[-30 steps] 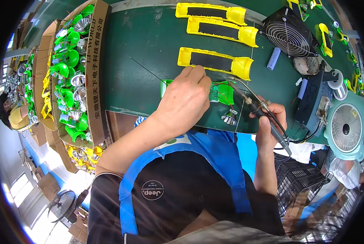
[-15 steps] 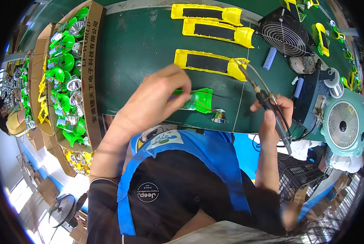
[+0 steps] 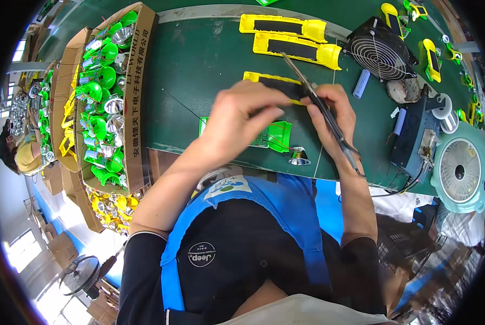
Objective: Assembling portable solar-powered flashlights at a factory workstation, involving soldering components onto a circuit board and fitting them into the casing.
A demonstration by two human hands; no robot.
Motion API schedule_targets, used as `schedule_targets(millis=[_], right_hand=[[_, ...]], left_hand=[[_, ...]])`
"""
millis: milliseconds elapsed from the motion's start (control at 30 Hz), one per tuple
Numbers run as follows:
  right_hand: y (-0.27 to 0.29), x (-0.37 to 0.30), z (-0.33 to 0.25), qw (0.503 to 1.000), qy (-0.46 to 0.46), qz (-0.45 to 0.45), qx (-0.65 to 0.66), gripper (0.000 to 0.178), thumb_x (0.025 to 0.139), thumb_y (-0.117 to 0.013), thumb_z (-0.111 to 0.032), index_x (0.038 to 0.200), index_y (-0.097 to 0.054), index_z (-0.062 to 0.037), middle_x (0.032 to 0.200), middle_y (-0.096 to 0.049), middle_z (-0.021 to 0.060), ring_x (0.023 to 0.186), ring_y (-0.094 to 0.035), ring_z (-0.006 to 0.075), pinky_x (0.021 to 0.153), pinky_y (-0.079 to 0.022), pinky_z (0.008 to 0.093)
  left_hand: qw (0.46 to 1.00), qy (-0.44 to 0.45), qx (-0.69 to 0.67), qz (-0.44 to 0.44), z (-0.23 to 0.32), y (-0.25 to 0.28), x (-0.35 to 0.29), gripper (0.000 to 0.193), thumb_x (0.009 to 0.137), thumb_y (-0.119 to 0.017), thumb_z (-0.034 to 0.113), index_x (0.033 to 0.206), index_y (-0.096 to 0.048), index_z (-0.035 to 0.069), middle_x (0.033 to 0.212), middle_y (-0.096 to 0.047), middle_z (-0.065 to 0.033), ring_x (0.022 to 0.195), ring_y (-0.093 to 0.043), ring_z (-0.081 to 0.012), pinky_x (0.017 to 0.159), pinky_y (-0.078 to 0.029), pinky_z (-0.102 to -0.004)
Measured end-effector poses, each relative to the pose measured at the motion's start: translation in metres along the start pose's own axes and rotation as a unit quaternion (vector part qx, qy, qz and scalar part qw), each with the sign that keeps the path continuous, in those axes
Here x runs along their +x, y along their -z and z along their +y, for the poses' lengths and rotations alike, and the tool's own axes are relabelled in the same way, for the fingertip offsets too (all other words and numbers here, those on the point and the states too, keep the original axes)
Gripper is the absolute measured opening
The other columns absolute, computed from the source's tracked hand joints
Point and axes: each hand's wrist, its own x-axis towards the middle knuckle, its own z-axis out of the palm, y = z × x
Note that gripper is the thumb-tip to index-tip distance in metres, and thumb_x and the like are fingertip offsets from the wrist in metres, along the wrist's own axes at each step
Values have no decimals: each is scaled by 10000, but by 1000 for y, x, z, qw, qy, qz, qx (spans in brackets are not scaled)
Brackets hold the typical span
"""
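My right hand [image 3: 340,108] grips a soldering iron [image 3: 330,118] by its dark handle, the metal end slanting up and left over the yellow shells. My left hand [image 3: 237,116] is just left of it, thumb and fingers drawn together; what they hold, if anything, cannot be made out. Partly hidden below that hand lies a green plastic housing [image 3: 280,135] with a circuit board and thin wires. A silver reflector cup [image 3: 299,156] rests beside the housing. Behind my hands is a yellow shell with a dark panel [image 3: 277,82], partly covered.
Two more yellow shells [image 3: 329,56] lie farther back. A black fan [image 3: 380,51], a blue cylindrical cell [image 3: 361,84], a soldering station [image 3: 415,132], a solder spool [image 3: 445,115] and a pale green fan [image 3: 460,170] stand right. A cardboard box [image 3: 139,97] of green lamp parts is left.
My right hand has brought the soldering iron leftward, closer to my left hand. My left hand has shifted right over the green housing. The view has moved slightly.
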Motion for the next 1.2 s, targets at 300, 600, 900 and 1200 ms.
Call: schedule_targets(millis=[300, 600, 900, 1200], right_hand=[[31, -18, -23, 959, -208, 61, 183, 203, 869, -643, -147, 969, -543, -3, 827, -631, 103, 697, -616, 140, 689, -500, 240], [29, 1, -23, 920, -357, -16, 160, 272, 851, -631, -257, 935, -553, -11, 671, -623, 77, 539, -565, 114, 505, -406, 206], [33, 1, -17, 904, -377, -42, 198, 172, 856, -634, -72, 964, -554, 35, 798, -638, 107, 643, -638, 133, 565, -519, 233], [31, 5, -23, 910, -375, -50, 172, 181, 871, -633, -105, 946, -554, 40, 782, -635, 116, 635, -640, 143, 557, -516, 239]], left_hand=[[964, -92, 230, -93, -24, 30, 20, 63, 761, -672, 63, 788, -617, 77, 905, -522, -35, 920, -493, -234, 801, -369, -337], [912, -148, 345, -166, -29, 22, 36, 42, 754, -652, 96, 768, -618, 77, 875, -548, -33, 889, -535, -177, 805, -374, -333], [911, -157, 348, -159, -30, 20, 37, 45, 744, -622, 69, 780, -595, 63, 844, -535, -43, 863, -544, -179, 813, -375, -329], [915, -166, 343, -135, -34, 18, 33, 41, 734, -621, 65, 761, -591, 59, 831, -531, -45, 845, -544, -187, 815, -383, -339]])
